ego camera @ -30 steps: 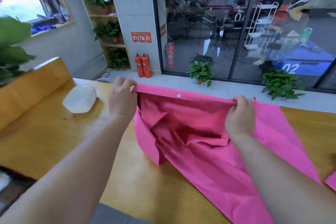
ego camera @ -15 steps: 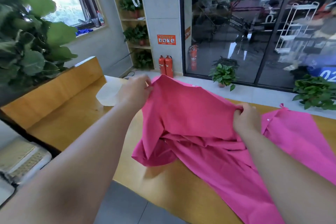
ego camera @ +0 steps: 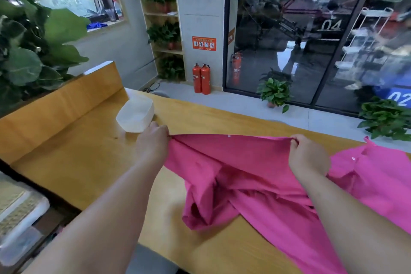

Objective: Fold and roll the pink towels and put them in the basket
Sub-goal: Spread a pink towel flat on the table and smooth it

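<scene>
A large pink towel (ego camera: 240, 176) with small white snap buttons lies crumpled on the wooden table (ego camera: 84, 162). My left hand (ego camera: 153, 142) pinches its top edge at the left end. My right hand (ego camera: 307, 158) grips the same edge further right, so the edge runs taut between them, just above the table. The rest of the cloth hangs in folds below and spreads to the right and toward me. A white basket (ego camera: 136, 113) stands on the table just beyond my left hand.
A raised wooden ledge (ego camera: 55, 104) borders the table on the left, with a big leafy plant (ego camera: 26, 46) behind it. Storage boxes (ego camera: 17, 218) sit low at the left. Fire extinguishers (ego camera: 201, 79) and potted plants stand on the floor beyond.
Both hands have lowered the lifted edge and pulled it straight and taut near the table. The view has shifted left, bringing the basket closer to my left hand.
</scene>
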`<state>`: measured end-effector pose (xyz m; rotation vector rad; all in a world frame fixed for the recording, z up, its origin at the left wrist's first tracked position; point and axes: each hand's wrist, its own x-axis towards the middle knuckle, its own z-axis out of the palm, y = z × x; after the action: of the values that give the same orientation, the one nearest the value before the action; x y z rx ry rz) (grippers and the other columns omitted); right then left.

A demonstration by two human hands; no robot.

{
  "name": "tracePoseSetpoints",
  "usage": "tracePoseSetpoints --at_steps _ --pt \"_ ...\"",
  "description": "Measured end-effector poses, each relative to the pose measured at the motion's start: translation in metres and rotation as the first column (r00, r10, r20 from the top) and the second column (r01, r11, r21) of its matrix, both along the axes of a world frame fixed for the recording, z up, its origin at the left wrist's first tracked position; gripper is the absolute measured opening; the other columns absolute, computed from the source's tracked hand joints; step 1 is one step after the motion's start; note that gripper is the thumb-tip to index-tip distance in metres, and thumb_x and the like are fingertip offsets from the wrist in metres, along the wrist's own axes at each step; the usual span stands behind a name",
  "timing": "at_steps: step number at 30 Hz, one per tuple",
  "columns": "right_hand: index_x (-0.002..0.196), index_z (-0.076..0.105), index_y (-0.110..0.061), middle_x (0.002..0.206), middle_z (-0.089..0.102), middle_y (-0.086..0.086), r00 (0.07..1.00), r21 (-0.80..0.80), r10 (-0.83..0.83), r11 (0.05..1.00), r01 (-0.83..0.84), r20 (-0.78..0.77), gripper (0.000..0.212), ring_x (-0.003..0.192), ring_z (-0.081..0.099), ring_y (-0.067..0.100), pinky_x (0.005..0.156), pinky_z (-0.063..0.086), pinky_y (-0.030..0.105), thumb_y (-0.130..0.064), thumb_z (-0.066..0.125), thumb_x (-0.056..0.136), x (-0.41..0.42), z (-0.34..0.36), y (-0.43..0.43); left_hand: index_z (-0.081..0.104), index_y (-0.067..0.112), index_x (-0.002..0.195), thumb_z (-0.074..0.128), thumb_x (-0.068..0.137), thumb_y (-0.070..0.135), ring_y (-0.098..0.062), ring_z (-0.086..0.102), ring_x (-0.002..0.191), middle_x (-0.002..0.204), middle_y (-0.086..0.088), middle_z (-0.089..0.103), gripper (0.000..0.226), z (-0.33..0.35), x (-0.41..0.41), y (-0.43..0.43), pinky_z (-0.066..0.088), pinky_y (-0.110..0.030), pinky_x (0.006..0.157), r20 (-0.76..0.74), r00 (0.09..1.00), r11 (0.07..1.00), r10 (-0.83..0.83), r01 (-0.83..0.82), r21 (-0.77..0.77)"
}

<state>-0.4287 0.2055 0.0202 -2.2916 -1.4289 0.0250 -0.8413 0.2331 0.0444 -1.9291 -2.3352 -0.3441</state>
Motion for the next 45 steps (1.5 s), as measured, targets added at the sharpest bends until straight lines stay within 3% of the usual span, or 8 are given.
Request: tracePoseSetpoints --at_steps 6,11,15,17,20,29,40,45 --pt "0.105 0.073 -0.025 0.106 0.071 0.010 0.997 -0.191 -0.020 0.982 0.004 -0.078 0.027 0.095 0.063 0.036 0.075 0.052 0.038 -0.022 0.047 0.100 -0.046 0.029 0.115 0.065 0.018 0.106 0.050 0.089 -0.001 -0.030 0.062 0.089 0.086 -0.003 0.054 0.030 0.049 -0.033 0.117 0.046 -0.034 0.068 -0.103 0.994 0.992 -0.043 0.030 -0.122" --pt "0.120 0.066 -0.026 0.117 0.070 0.013 0.972 0.186 -0.100 0.972 0.140 -0.212 0.027 0.110 0.061 0.039 0.080 0.046 0.040 -0.025 0.043 0.105 -0.093 0.066 0.198 0.061 0.022 0.107 0.047 0.100 0.017 -0.033 0.056 0.079 0.093 -0.008 0.065 0.016 0.083 -0.054 0.221 0.040 -0.037 0.065 0.239 0.971 0.972 0.017 -0.072 0.224" --pt "0.164 0.024 -0.022 0.168 0.032 0.007 0.898 0.161 0.099 0.986 -0.032 -0.429 0.066 0.151 0.036 0.026 0.121 0.031 0.039 -0.015 0.049 0.104 -0.116 0.051 0.250 0.051 0.027 0.143 0.047 0.107 0.033 -0.037 0.062 0.116 0.128 -0.009 0.063 0.038 0.088 -0.043 0.293 0.053 -0.048 0.091 0.418 0.891 0.968 -0.178 0.083 0.235" --pt "0.167 0.000 -0.022 0.175 0.008 0.002 0.875 0.143 0.168 0.983 -0.115 -0.454 0.081 0.159 0.014 0.019 0.128 0.015 0.033 -0.012 0.050 0.104 -0.132 0.024 0.261 0.017 0.024 0.165 0.052 0.105 0.035 -0.035 0.042 0.146 0.166 -0.009 0.034 0.070 0.053 -0.034 0.314 0.042 -0.052 0.112 0.357 0.896 0.964 -0.265 0.245 0.102" --pt "0.167 -0.002 -0.021 0.175 -0.001 0.004 0.936 -0.020 0.210 0.974 -0.224 -0.282 0.081 0.161 0.003 0.021 0.129 0.009 0.033 -0.018 0.051 0.105 -0.161 -0.042 0.251 -0.004 0.024 0.167 0.051 0.105 0.040 -0.036 0.007 0.160 0.174 -0.014 0.002 0.085 -0.035 -0.023 0.303 0.015 -0.051 0.127 0.186 0.913 0.924 -0.363 0.378 -0.053" --pt "0.167 -0.001 -0.034 0.174 -0.015 0.003 0.927 -0.553 0.372 0.761 -0.339 -0.056 0.075 0.161 -0.005 0.029 0.131 0.006 0.045 -0.064 0.029 0.105 -0.224 -0.181 0.172 0.007 0.030 0.166 0.047 0.098 0.065 -0.038 0.013 0.158 0.174 -0.014 0.002 0.087 -0.206 -0.043 0.224 0.016 -0.052 0.127 0.081 0.866 0.732 -0.493 0.463 -0.500" --pt "0.167 0.019 -0.026 0.175 0.007 0.008 0.960 -0.438 0.276 0.871 -0.225 0.055 0.074 0.161 0.010 0.030 0.126 0.024 0.049 -0.057 0.043 0.103 -0.193 -0.172 0.153 0.043 0.016 0.156 0.049 0.095 0.012 -0.034 0.032 0.154 0.164 -0.013 0.039 0.061 -0.192 -0.073 0.267 0.027 -0.047 0.125 0.037 0.805 0.754 -0.593 0.570 -0.325" --pt "0.164 0.028 -0.023 0.174 0.009 0.013 0.925 -0.383 0.356 0.879 -0.283 0.133 0.074 0.159 0.013 0.035 0.126 0.027 0.050 -0.056 0.050 0.101 -0.207 -0.170 0.096 0.064 0.019 0.131 0.058 0.091 0.026 -0.030 0.056 0.128 0.139 -0.006 0.061 0.041 -0.184 -0.034 0.163 0.044 -0.045 0.110 0.182 0.583 0.579 -0.792 0.812 -0.080"
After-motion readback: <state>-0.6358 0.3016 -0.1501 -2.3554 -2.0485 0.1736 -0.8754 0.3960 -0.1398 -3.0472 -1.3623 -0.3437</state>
